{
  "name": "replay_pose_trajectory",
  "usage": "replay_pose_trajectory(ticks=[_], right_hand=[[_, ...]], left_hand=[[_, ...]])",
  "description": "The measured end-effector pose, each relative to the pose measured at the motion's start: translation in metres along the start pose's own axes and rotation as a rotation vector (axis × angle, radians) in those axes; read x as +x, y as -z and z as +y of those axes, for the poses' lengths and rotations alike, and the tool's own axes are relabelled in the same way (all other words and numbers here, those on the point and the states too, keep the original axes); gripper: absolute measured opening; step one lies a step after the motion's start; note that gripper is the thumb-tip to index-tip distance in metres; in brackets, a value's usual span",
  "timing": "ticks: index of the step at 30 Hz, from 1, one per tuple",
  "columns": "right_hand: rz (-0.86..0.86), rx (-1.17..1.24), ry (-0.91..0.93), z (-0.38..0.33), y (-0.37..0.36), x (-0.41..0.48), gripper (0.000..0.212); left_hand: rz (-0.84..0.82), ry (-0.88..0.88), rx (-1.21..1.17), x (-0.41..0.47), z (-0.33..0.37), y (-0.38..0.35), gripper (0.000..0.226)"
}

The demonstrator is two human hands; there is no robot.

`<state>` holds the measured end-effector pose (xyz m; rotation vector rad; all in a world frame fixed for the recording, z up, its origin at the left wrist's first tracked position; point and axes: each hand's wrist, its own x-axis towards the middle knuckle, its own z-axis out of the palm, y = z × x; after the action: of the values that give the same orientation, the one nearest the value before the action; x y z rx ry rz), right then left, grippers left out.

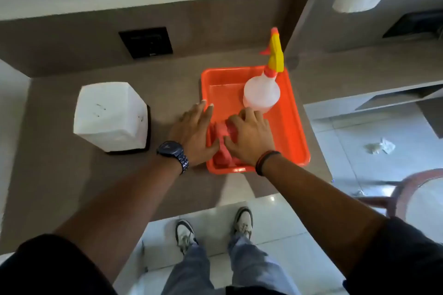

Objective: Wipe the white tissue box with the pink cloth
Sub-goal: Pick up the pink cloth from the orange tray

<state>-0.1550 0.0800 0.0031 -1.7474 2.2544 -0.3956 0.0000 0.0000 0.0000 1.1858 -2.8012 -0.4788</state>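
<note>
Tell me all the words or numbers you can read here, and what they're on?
None can be read.
White tissue box: only small dark marks, not letters.
Watch face: too small to read.
Black wall panel: blurred.
Spray bottle and orange tray: no label visible.

On a brown counter (72, 187): 1 white tissue box (110, 116), 1 orange tray (294, 127), 1 spray bottle (261, 92) with a yellow-and-orange head standing in the tray, and 1 pink cloth (223, 148) lying in it; 2 bare hands reach in, the left hand (191, 136) wearing 1 dark wristwatch (173, 151), the right hand (251, 136) 1 dark wristband (265, 161); below, 2 pale sneakers (184, 235) on the tiled floor, and 1 black wall plate (146, 42) above the counter
</note>
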Motion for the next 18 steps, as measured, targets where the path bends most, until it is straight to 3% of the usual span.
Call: replay_pose_trajectory(ticks=[10, 18], right_hand=[[-0.409, -0.102, -0.027, 0.008, -0.014, 0.013, 0.096], [-0.298, -0.034, -0.118, -0.004, -0.031, 0.022, 0.060]], left_hand=[[-0.099, -0.083, 0.075, 0.005, -0.018, -0.019, 0.085], [-0.086, -0.081, 0.040, 0.005, -0.016, -0.020, 0.084]])
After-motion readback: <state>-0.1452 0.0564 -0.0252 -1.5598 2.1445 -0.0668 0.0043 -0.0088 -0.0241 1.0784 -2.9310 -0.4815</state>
